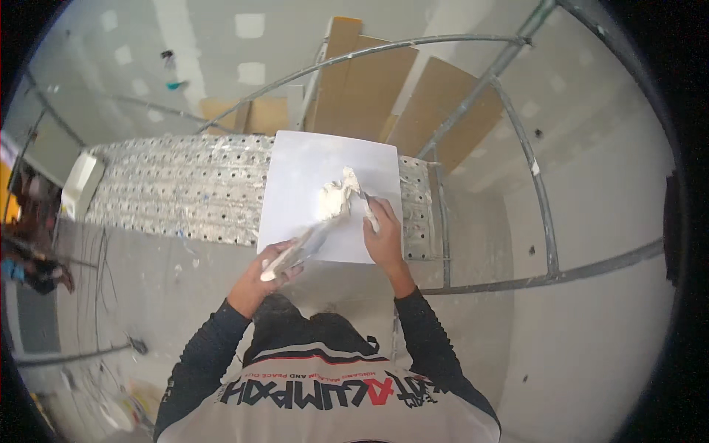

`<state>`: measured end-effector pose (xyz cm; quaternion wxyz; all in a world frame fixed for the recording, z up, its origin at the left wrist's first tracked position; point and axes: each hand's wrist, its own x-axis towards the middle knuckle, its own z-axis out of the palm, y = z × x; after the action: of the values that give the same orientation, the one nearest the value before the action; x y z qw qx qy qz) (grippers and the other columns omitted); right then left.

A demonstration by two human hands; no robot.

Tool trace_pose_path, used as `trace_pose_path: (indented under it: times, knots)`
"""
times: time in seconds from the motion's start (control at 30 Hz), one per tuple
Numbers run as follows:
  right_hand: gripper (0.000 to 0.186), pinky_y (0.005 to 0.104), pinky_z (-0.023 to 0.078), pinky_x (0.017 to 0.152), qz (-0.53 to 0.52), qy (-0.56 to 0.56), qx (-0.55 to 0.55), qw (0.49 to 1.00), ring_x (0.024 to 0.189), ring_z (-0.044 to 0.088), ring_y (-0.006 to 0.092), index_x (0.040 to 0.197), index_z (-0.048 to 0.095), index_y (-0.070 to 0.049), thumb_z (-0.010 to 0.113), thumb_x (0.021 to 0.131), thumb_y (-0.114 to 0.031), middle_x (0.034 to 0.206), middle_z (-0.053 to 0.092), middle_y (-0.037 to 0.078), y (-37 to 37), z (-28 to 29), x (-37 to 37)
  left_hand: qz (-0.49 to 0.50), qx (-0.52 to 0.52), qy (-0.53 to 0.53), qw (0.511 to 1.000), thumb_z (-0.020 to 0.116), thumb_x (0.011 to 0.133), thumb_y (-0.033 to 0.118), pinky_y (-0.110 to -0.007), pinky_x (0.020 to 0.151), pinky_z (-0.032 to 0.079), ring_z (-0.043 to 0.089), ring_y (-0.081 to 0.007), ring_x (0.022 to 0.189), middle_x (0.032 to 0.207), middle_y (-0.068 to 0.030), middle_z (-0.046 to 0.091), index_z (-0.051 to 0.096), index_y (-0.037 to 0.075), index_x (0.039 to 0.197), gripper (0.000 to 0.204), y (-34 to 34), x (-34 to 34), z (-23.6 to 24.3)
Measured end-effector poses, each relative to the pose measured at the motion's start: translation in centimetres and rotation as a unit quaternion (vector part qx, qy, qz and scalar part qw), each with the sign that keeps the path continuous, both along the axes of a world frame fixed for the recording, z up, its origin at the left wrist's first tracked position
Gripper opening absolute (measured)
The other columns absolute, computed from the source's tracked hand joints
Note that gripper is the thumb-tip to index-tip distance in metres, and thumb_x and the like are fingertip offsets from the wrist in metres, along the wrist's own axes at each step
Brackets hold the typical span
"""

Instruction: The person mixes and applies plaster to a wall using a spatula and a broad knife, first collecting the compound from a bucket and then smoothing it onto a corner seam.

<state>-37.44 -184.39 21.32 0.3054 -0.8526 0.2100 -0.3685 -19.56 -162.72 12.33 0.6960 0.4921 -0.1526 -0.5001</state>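
Note:
My left hand (266,262) grips a wide-bladed plastering knife (310,244) with a pale handle, angled up and to the right toward a lump of creamy white compound (336,197). My right hand (384,236) holds a smaller putty knife (371,215) by its handle, its blade at the right side of the compound, some of which stands up at the blade. Both tools are over a white square board (299,155), which lies on a perforated metal scaffold plank (170,184) spattered with dried compound.
Curved scaffold tubes (546,229) frame the plank on the right and behind. Tan boards (354,88) stand beyond it. A white container (83,184) sits at the plank's left end. Another person (40,269) is at the far left, beside hanging cables and scaffold rails.

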Motion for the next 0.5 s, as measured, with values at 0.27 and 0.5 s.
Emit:
trace_pose_path:
  times: [0.27,0.5]
  knots:
    - [0.053,0.036,0.05,0.089,0.113,0.002,-0.057,0.992,0.107,0.06,0.0356,0.131,0.056,-0.001,0.057,0.08,0.012,0.119,0.055,0.02,-0.5,0.9,-2.2,0.066,-0.025,0.367,0.927,0.044,0.101,0.011,-0.019,0.051,0.058,0.064,-0.017,0.064,0.09,-0.0155,0.062,0.049,-0.009,0.112,0.024,-6.1,-5.5,4.6]
    - [0.042,0.0373,0.048,0.089,0.096,0.003,-0.025,0.995,0.106,0.059,0.0371,0.12,0.06,0.005,0.06,0.078,0.009,0.114,0.057,0.021,0.8,1.5,-3.4,0.019,-0.118,0.41,0.904,0.041,0.097,0.004,-0.026,0.069,0.058,0.06,-0.0217,0.081,0.101,-0.014,0.055,0.048,-0.008,0.113,0.021,-7.2,-4.2,2.8]
